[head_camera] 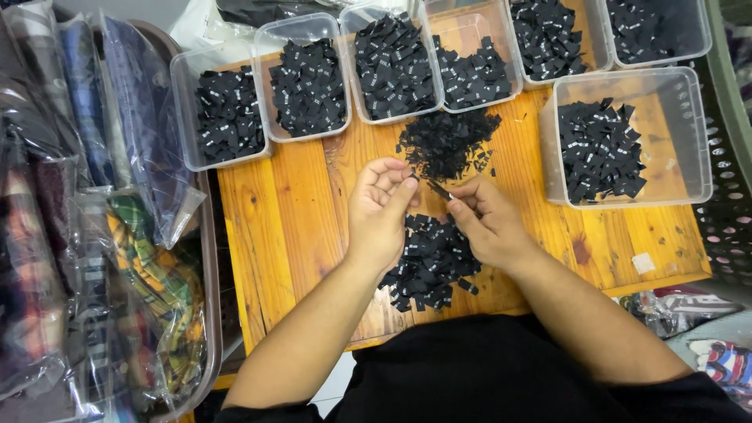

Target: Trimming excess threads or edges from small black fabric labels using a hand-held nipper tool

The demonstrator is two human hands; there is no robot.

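My left hand (pixel 380 210) and my right hand (pixel 489 223) meet over the wooden table (pixel 290 219), both pinching one small black fabric label (pixel 439 189) between thumb and fingers. Right under my hands lies a heap of black labels (pixel 429 262). A second, looser heap of black labels (pixel 446 142) sits just beyond my fingertips.
Several clear plastic tubs (pixel 307 78) holding black labels line the table's far edge, and a larger tub (pixel 627 141) stands at the right. Garments in clear bags (pixel 102 219) fill a bin on the left. A dark perforated crate (pixel 732 172) is at the right.
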